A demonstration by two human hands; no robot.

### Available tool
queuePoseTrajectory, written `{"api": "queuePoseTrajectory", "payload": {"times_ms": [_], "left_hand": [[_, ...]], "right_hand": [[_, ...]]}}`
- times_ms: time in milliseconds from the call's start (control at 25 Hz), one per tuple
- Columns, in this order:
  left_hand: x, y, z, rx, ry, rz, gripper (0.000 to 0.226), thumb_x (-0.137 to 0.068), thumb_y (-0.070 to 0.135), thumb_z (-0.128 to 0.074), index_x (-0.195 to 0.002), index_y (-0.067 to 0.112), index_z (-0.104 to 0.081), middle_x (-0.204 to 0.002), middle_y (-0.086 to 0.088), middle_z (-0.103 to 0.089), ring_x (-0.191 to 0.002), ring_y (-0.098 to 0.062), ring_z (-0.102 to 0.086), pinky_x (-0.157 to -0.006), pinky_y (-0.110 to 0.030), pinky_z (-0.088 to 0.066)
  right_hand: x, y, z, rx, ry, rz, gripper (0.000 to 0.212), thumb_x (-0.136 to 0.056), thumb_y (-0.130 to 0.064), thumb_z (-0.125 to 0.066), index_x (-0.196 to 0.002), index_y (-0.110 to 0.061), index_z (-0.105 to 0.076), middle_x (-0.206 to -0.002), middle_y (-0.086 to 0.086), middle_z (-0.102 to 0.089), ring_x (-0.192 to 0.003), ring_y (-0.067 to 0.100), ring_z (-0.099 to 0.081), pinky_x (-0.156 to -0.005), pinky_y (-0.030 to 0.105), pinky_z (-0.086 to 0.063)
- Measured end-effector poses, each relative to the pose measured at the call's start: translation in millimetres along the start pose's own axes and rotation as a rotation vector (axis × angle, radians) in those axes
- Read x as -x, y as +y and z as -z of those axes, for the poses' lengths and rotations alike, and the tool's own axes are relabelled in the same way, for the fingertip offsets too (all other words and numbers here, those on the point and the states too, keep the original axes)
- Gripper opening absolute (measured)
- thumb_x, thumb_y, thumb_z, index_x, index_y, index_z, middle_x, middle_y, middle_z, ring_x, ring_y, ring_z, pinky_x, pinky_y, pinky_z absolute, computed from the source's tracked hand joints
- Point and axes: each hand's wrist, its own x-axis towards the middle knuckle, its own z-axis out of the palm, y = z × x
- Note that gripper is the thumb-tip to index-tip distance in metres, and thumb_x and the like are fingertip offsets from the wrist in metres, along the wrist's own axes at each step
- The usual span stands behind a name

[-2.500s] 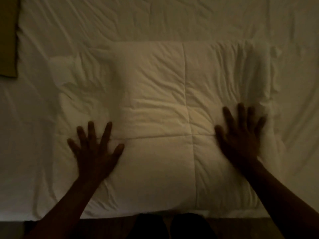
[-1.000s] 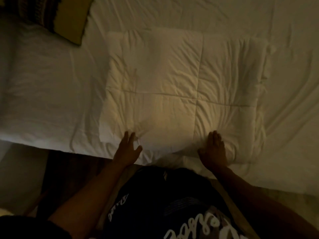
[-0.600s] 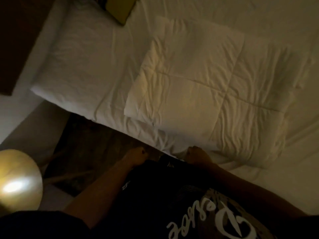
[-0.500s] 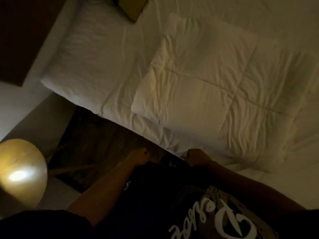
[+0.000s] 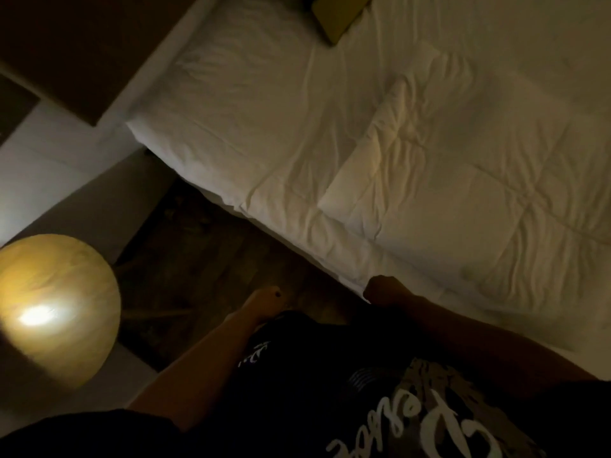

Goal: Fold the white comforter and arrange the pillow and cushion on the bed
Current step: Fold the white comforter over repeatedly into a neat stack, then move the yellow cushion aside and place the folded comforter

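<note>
The white comforter (image 5: 472,193) lies folded into a thick quilted square on the bed (image 5: 251,133), towards the right. A corner of a yellow-olive cushion (image 5: 337,18) shows at the top edge. No pillow is clearly in view. My left hand (image 5: 264,300) hangs by my hip over the floor, fingers curled, holding nothing. My right hand (image 5: 385,289) is a loose fist at the bed's near edge, just below the comforter, not gripping it.
A glowing round lamp shade (image 5: 56,305) sits at the lower left. Dark wooden flooring (image 5: 205,259) runs between it and the bed. A dark headboard or wall panel (image 5: 76,51) fills the upper left. My dark printed shirt (image 5: 363,408) covers the bottom.
Both hands came off the comforter and drew back to my body, fingers curling shut. My view swung left, bringing in the lamp and the floor.
</note>
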Motion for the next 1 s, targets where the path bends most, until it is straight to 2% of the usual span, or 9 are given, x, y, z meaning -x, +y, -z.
{"api": "queuePoseTrajectory", "payload": {"times_ms": [160,240,400,520,640,720,760,880,1000], "left_hand": [[13.7,-76.1,32.2,0.063,0.03,0.039,0.031,-0.099,0.035,-0.046,-0.104,0.01,-0.064,-0.108,-0.011,-0.063,-0.099,-0.024,-0.059,-0.081,-0.033,-0.046],[15.6,-110.7,43.9,0.083,0.041,0.05,0.035,-0.1,0.034,-0.044,-0.11,0.007,-0.065,-0.115,-0.012,-0.065,-0.105,-0.027,-0.061,-0.084,-0.034,-0.047],[12.4,-139.1,72.0,0.184,0.043,0.072,0.04,-0.099,0.034,-0.047,-0.123,0.003,-0.058,-0.121,-0.02,-0.063,-0.108,-0.035,-0.063,-0.076,-0.036,-0.051],[4.3,-138.9,100.2,0.192,0.033,0.079,0.037,-0.099,0.031,-0.047,-0.122,0.005,-0.059,-0.12,-0.02,-0.063,-0.108,-0.036,-0.062,-0.089,-0.042,-0.052],[-13.6,-135.2,135.3,0.186,0.033,0.089,0.032,-0.099,0.032,-0.049,-0.115,0.008,-0.062,-0.109,-0.013,-0.064,-0.092,-0.025,-0.063,-0.081,-0.039,-0.054],[-27.0,-136.1,159.9,0.157,0.049,0.113,0.032,-0.099,0.029,-0.048,-0.117,0.005,-0.061,-0.117,-0.015,-0.063,-0.103,-0.029,-0.063,-0.089,-0.04,-0.052],[-31.5,-133.3,176.0,0.146,0.062,0.136,0.033,-0.099,0.028,-0.048,-0.119,0.004,-0.061,-0.12,-0.016,-0.063,-0.108,-0.032,-0.062,-0.092,-0.04,-0.052],[-43.3,-110.3,224.8,0.112,0.087,0.15,0.036,-0.1,0.024,-0.047,-0.116,-0.004,-0.062,-0.123,-0.024,-0.062,-0.111,-0.038,-0.06,-0.094,-0.041,-0.049],[-58.4,-74.5,275.5,0.022,0.056,0.075,0.038,-0.104,0.018,-0.042,-0.126,-0.009,-0.057,-0.135,-0.023,-0.055,-0.122,-0.036,-0.052,-0.097,-0.035,-0.035]], "right_hand": [[0.9,-93.4,-18.4,-0.047,-0.019,0.038,0.041,-0.099,-0.034,-0.046,-0.127,-0.006,-0.058,-0.133,0.014,-0.057,-0.123,0.027,-0.054,-0.092,0.026,-0.039],[4.2,-140.9,-14.2,-0.108,0.009,0.06,0.037,-0.099,-0.029,-0.048,-0.124,-0.005,-0.061,-0.13,0.015,-0.06,-0.121,0.029,-0.055,-0.095,0.03,-0.041],[-5.2,-192.5,1.3,-0.234,0.0,0.111,0.037,-0.1,-0.028,-0.049,-0.129,-0.007,-0.058,-0.132,0.011,-0.06,-0.122,0.025,-0.056,-0.102,0.03,-0.04],[-19.3,-203.1,15.9,-0.3,0.028,0.084,0.032,-0.094,-0.033,-0.056,-0.112,-0.009,-0.065,-0.106,0.007,-0.068,-0.103,0.024,-0.066,-0.085,0.03,-0.05],[-42.2,-201.7,32.6,-0.379,-0.016,-0.005,0.027,-0.093,-0.029,-0.058,-0.099,-0.004,-0.069,-0.087,0.008,-0.072,-0.079,0.022,-0.07,-0.071,0.031,-0.056],[-52.3,-206.1,46.4,-0.527,-0.018,-0.07,0.025,-0.094,-0.024,-0.058,-0.092,-0.001,-0.068,-0.078,0.007,-0.069,-0.069,0.021,-0.068,-0.067,0.028,-0.054],[-57.6,-208.3,56.8,-0.546,-0.017,-0.089,0.025,-0.095,-0.023,-0.056,-0.094,-0.002,-0.068,-0.081,0.007,-0.069,-0.077,0.024,-0.069,-0.072,0.027,-0.053],[-76.7,-213.8,90.9,-0.709,0.031,-0.059,0.035,-0.096,-0.024,-0.053,-0.124,-0.004,-0.061,-0.122,0.015,-0.064,-0.115,0.03,-0.061,-0.093,0.031,-0.05],[-88.6,-221.8,127.5,-0.829,0.006,-0.059,0.03,-0.096,-0.016,-0.053,-0.12,0.0,-0.062,-0.111,0.018,-0.067,-0.088,0.025,-0.066,-0.069,0.028,-0.054]]}}
